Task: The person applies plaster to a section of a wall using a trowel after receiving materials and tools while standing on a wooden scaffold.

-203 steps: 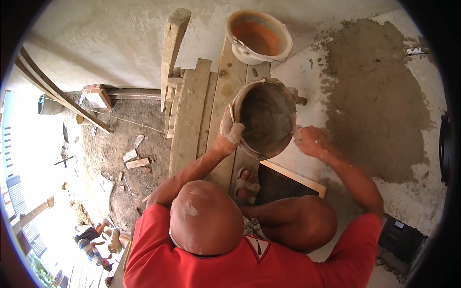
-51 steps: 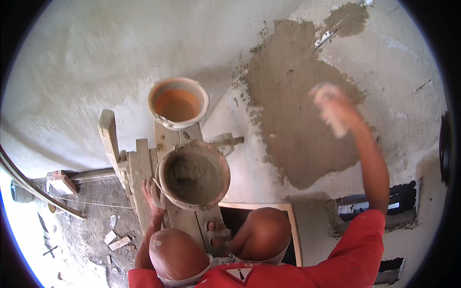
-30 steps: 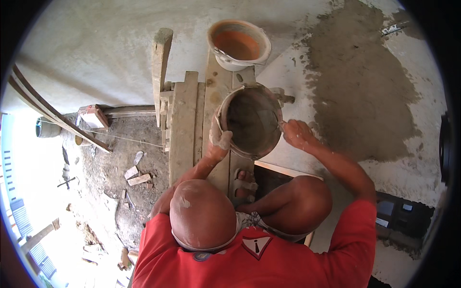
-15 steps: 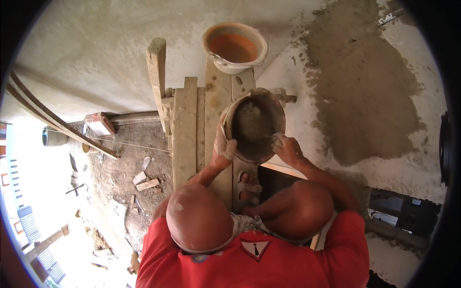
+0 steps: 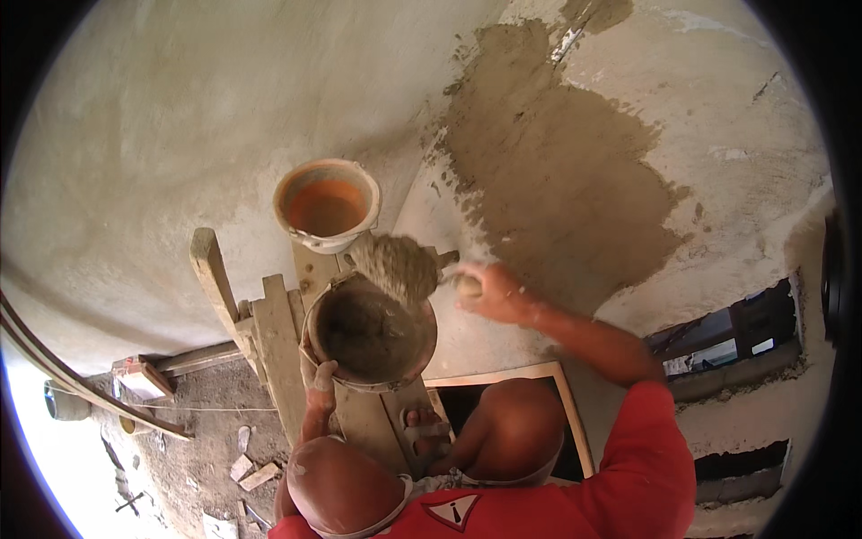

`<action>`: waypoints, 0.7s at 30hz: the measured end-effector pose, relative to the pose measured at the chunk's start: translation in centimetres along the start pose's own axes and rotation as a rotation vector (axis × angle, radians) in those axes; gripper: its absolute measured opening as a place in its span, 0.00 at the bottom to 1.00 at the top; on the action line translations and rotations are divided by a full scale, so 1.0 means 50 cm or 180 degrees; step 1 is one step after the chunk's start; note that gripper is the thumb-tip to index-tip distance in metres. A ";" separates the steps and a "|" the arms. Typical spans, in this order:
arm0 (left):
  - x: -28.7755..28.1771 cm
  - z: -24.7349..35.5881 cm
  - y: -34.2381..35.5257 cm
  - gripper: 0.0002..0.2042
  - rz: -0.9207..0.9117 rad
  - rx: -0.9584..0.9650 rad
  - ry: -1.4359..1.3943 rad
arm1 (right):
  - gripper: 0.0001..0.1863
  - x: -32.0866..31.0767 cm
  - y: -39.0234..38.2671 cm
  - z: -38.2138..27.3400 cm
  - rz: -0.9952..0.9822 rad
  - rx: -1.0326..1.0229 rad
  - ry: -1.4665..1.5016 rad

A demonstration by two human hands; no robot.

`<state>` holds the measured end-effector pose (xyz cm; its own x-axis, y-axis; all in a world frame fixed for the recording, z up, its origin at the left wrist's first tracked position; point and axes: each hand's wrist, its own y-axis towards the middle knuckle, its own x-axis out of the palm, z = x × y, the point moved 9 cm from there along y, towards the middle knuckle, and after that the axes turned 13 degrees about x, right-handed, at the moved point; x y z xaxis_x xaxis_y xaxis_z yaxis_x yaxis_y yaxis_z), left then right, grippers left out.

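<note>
My right hand is closed round the handle of a trowel, lifted over the bucket's far right rim. A thick heap of wet grey mortar covers the trowel's blade. Below it, a bucket with more mortar inside rests on the planks, its opening tipped toward me. My left hand grips this bucket's near left side, thumb outside; its other fingers are mostly hidden. To the right, a dark patch of wet mortar is spread over the paler wall.
A second bucket, orange inside, stands at the planks' far end. The wooden planks under my foot form a raised platform, with an upright post at left. Rubble lies on the ground below. A wooden frame is beside my right knee.
My right hand has come up out of the bucket and moved right, bringing out the mortar-loaded trowel. My left hand still grips the bucket. The view has turned toward the right wall.
</note>
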<state>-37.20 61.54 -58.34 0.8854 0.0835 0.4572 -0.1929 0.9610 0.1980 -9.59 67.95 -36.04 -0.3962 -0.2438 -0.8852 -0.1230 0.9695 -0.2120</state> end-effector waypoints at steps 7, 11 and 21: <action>-0.037 0.026 0.007 0.41 -0.0001 -0.0029 -0.0052 | 0.23 -0.336 -0.026 -0.225 -0.0077 0.0035 0.0615; -0.032 0.017 0.005 0.40 0.0027 -0.0021 -0.0092 | 0.25 -0.443 -0.002 -0.210 -0.0174 -0.0384 0.1721; -0.025 -0.112 -0.016 0.36 0.0514 -0.0643 -0.0735 | 0.15 -0.936 -0.084 0.184 0.3234 0.1253 -0.0341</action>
<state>-35.79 62.12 -63.92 0.7268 0.1993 0.6573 -0.2148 0.9749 -0.0580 17.82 75.51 2.47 -0.0646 0.6591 -0.7493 0.5233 0.6617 0.5369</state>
